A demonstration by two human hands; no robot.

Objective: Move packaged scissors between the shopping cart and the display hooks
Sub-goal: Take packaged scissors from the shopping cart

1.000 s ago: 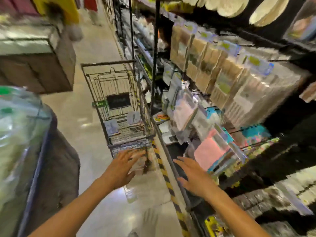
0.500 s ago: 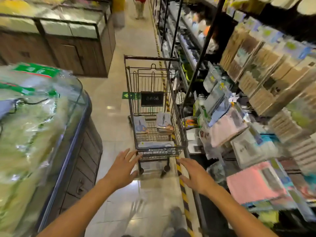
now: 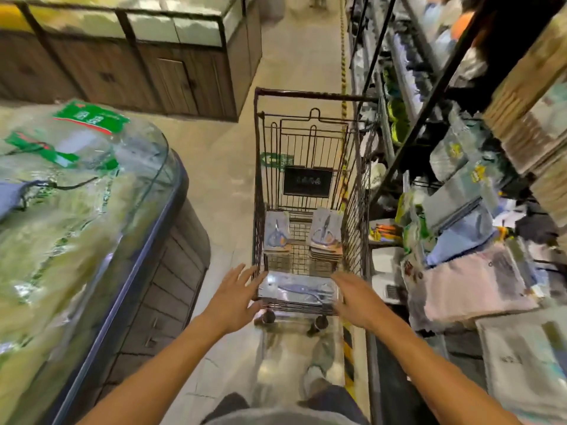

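A dark wire shopping cart (image 3: 310,95) stands in the aisle straight ahead. Inside it lie two stacks of packaged scissors, one on the left (image 3: 276,233) and one on the right (image 3: 325,233). Another scissors package (image 3: 299,291) lies flat across the cart's near end. My left hand (image 3: 234,294) hovers open at the cart's near left corner. My right hand (image 3: 356,297) is open at the near right corner. Neither hand holds anything. The display rack (image 3: 454,210) with hanging packages runs along the right.
A glass-topped chest freezer (image 3: 132,228) with bagged goods fills the left. Wooden-fronted counters (image 3: 138,65) stand behind it. The tiled aisle floor (image 3: 227,185) runs past the cart's left side. Yellow-black tape (image 3: 348,342) marks the floor by the rack.
My view has swung left from the rack to face the cart squarely. Both open hands have come closer together and now flank the cart's near end.
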